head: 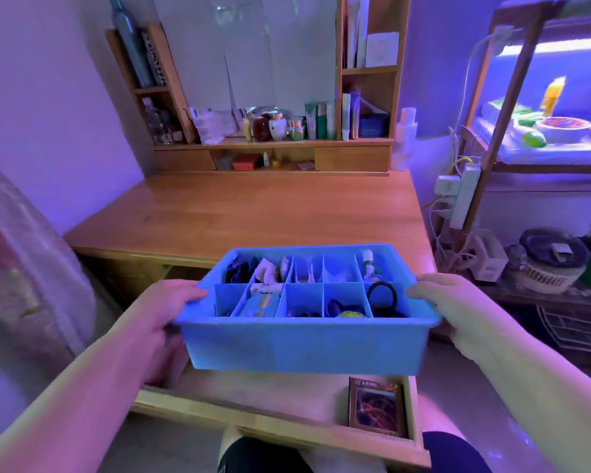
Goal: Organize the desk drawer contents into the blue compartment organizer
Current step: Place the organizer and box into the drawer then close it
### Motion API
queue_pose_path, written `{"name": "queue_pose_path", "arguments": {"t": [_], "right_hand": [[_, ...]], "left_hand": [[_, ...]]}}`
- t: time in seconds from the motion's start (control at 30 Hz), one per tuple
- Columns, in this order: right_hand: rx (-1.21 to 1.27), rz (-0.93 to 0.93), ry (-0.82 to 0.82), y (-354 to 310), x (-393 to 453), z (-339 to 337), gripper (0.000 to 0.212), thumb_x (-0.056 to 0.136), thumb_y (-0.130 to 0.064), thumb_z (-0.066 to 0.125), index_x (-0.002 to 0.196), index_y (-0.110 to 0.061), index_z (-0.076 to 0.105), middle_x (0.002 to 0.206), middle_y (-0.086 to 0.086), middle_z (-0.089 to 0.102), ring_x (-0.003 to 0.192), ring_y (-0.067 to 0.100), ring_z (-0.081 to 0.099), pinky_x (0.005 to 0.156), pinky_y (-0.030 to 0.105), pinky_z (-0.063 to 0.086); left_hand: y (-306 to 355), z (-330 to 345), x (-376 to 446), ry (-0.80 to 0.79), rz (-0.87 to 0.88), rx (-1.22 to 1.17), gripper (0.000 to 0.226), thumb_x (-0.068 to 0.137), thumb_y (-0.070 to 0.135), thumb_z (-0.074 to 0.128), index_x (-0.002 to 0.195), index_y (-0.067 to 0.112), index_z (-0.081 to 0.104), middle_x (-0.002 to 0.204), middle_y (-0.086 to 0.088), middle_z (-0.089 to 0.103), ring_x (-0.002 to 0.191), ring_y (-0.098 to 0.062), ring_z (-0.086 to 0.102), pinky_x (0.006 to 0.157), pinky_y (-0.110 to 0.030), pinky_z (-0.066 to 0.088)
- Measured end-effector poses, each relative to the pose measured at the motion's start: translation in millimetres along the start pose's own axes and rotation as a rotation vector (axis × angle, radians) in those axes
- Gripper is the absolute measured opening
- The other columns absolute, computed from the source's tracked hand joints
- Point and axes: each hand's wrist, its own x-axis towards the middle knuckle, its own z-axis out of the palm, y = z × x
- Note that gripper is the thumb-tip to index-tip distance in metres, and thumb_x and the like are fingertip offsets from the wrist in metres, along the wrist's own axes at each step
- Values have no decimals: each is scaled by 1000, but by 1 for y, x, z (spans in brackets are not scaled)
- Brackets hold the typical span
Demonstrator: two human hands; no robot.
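Gripping the blue organizer [304, 343]: left hand [164, 312], right hand [447, 302].

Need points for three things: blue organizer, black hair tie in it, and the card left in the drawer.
blue organizer [304, 346], head view, on its bare front wall.
black hair tie [382, 295], head view, on the loop in the near right compartment.
card [377, 407], head view, on its picture face, in the drawer's right corner.

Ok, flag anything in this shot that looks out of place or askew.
One thing: a framed picture lies loose in the open drawer, outside the blue organizer, which both hands hold level above the drawer. Nothing looks spilled.
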Motion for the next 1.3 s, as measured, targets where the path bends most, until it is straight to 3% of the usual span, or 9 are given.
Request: {"name": "queue_pose_path", "arguments": {"t": [0.07, 0.17, 0.27, 0.4, 0.53, 0.77, 0.9, 1.13, 1.3], "right_hand": [[57, 29, -47, 10, -24, 3, 13, 82, 3, 56, 80, 3, 69, 79, 26, 66, 68, 27, 57, 57, 30, 41], [57, 70, -72, 30, -41, 7, 15, 83, 6, 54, 86, 7, 69, 82, 29, 67, 67, 27, 58, 57, 31, 41], [27, 141, -59, 50, -35, 10, 14, 84, 5, 54, 89, 7, 67, 82, 28, 68, 64, 27, 60, 56, 29, 46], [-19, 203, -41, 70, -11, 12, 13, 83, 3, 55, 88, 7, 67, 77, 22, 65, 66, 26, 58, 60, 29, 46], [-96, 207, -6, 84, 19, 12, 11, 80, 3, 56, 77, 0, 66, 72, 16, 59, 69, 24, 53, 65, 33, 39], [-484, 64, 91, 98, 66, 15, 11, 84, -8, 54, 88, -7, 64, 69, 4, 58, 57, 17, 46, 49, 25, 33], [-763, -34, 154, 109, 84, 14, 11, 86, -21, 53, 96, -18, 58, 71, -1, 61, 62, 19, 53, 53, 29, 36], [-1067, -162, 221, 132, 102, 10, 30, 92, -33, 44, 117, -17, 48, 79, -1, 63, 77, 25, 62, 57, 30, 39], [-1123, -189, 242, 140, 102, 11, 35, 94, -34, 42, 126, -19, 42, 77, -3, 64, 73, 24, 64, 56, 30, 42]], "left_hand": [[-13, -14, -9, 6, -34, -20, 13, 85, -12, 53, 95, -7, 61, 50, -6, 66, 39, -11, 60, 35, -17, 46], [-38, -21, -14, -10, -53, -18, 37, 83, -10, 57, 120, -5, 54, 80, -17, 68, 50, -17, 63, 44, -24, 51], [-60, -13, -9, 2, -102, -43, 23, 82, -8, 58, 91, 14, 63, 83, -19, 67, 60, -24, 62, 67, -42, 52], [-77, 6, 8, -42, -148, 26, 14, 85, -6, 57, 96, 1, 63, 66, -9, 71, 53, -21, 65, 56, -30, 52], [-83, 26, 33, -33, -143, -1, 18, 87, -7, 55, 85, 8, 65, 55, -3, 69, 45, -15, 65, 41, -21, 51], [-95, 58, 82, -61, -140, -12, 25, 91, -4, 51, 109, 8, 63, 83, -11, 70, 67, -23, 65, 53, -25, 55], [-101, 76, 119, -84, -124, -7, 34, 92, -3, 50, 124, 5, 57, 105, -16, 66, 79, -26, 64, 66, -32, 55], [-125, 96, 144, -83, -91, -16, 39, 92, -4, 49, 126, 14, 54, 98, -6, 66, 67, -10, 66, 58, -26, 54], [-142, 97, 144, -92, -69, 64, 39, 93, -1, 51, 130, 10, 52, 108, -8, 65, 85, -20, 63, 78, -32, 49]]}}
